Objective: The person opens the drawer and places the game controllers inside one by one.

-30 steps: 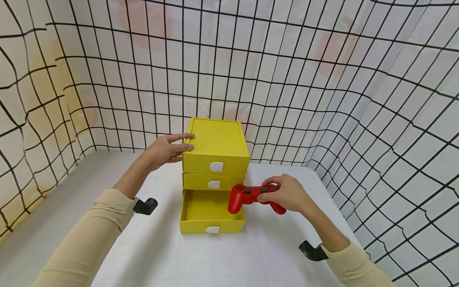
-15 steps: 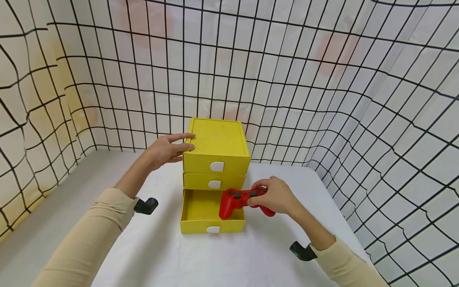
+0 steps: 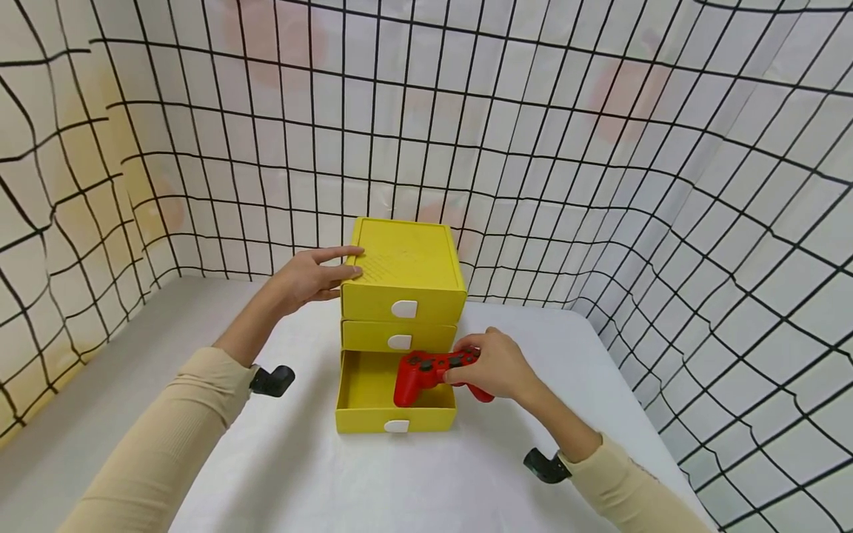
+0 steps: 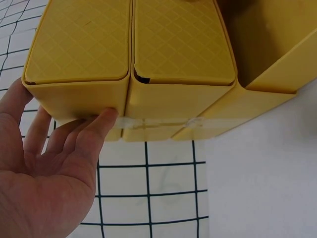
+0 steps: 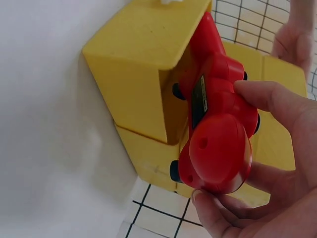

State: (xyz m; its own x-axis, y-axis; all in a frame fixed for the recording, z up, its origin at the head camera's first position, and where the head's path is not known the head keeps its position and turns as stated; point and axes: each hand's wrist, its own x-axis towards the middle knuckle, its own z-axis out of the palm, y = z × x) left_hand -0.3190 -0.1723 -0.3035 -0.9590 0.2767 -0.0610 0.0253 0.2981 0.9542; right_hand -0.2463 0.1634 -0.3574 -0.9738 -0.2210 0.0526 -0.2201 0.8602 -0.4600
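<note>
A yellow three-drawer unit with white pull tabs stands on the white table. Its bottom drawer is pulled out; the upper two are closed. My left hand rests at the unit's left top edge, fingertips on the top and others against the side panel. In my right hand I pinch a red game controller between thumb and fingers near its right half. The controller's left grip overlaps the open drawer in the head view, while its right grip sticks out past the drawer's right wall.
A white sheet with a black grid surrounds the table at the back and sides. White table surface extends in front of the drawer unit. Dark wrist cameras sit on both sleeves.
My right hand has carried the controller leftward and slightly down, so more of it is over the open drawer. My left hand and the drawer unit have stayed in place.
</note>
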